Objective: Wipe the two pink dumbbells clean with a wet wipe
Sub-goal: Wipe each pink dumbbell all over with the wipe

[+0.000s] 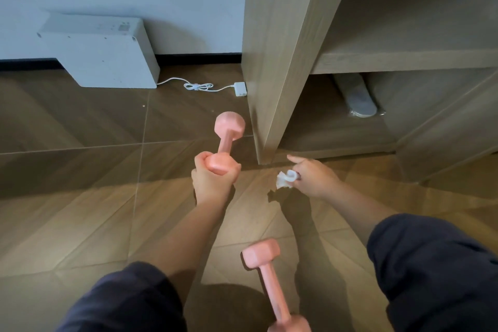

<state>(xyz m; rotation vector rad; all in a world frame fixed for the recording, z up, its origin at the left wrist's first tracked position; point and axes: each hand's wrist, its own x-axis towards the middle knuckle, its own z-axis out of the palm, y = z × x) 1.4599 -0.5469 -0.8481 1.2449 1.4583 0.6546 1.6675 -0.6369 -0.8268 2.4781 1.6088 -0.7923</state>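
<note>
In the head view, the left hand [213, 178] has its fingers wrapped shut around the near head of a pink, matte-coated dumbbell with faceted ends [226, 140]. Its handle and far head stick out beyond the knuckles, away from the person and above the brown herringbone wood-pattern floor [80, 210]. The right hand [312, 179] is apart from the left, off to its side. Its thumb and curled fingers pinch a small crumpled white wet wipe [285, 178], which bunches out on the thumb side toward the held dumbbell without touching it; the index finger points forward, free of the wipe. A second pink dumbbell of the same make [269, 283] lies on the floor nearer the person than both hands, between the dark-trousered knees, its near head cut off by the frame edge.

The grip looks like the main risk. The fingers cover only one head, so the far head levers against them, and if the coating is damp from wiping it could twist or slip out and drop onto the floor. The covered head also cannot be wiped until the hold is changed, so it may get missed. The wipe is held by a small pinch and is balled up; pressed along the handle it could pull free or clean only a narrow strip. The light wooden cabinet panel [272, 62] stands just past the fingertips of both hands, so a swing of the far head could knock it.
</note>
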